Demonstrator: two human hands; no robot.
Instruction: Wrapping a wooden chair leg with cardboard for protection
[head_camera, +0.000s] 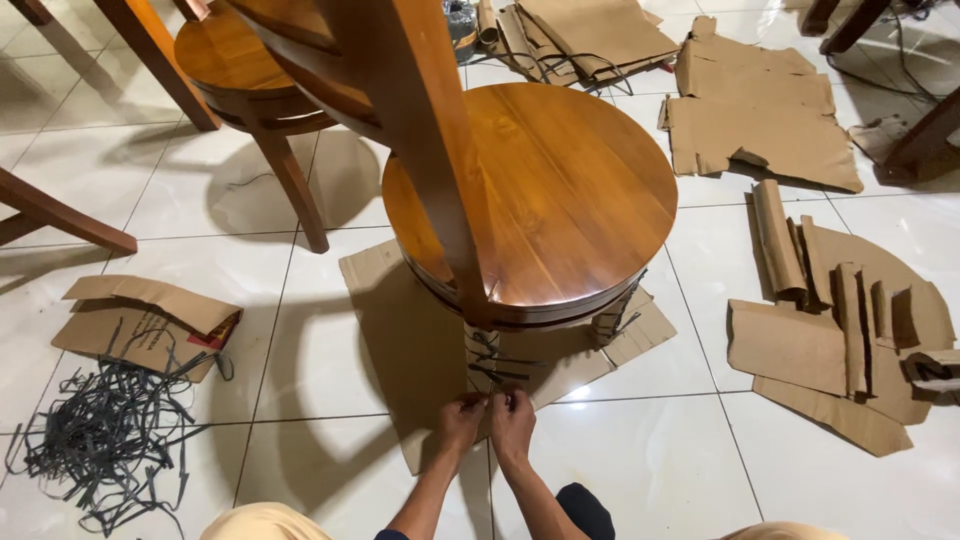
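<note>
Glossy amber-brown stool seat (545, 190), tan cardboard (400, 330), black straps (100, 440), white tiles (640, 460).

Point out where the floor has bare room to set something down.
Bare tile lies between the cardboard sheet under the round wooden stool and the black strap pile, and right of both hands, left hand and right hand. Cardboard scraps crowd the right.

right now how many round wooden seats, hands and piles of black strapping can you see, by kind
round wooden seats: 2, the big one in the middle and a smaller one at upper left
hands: 2, left hand and right hand, both at the cardboard-wrapped leg with black straps
piles of loose black strapping: 1, on the floor at left
total: 5
</note>
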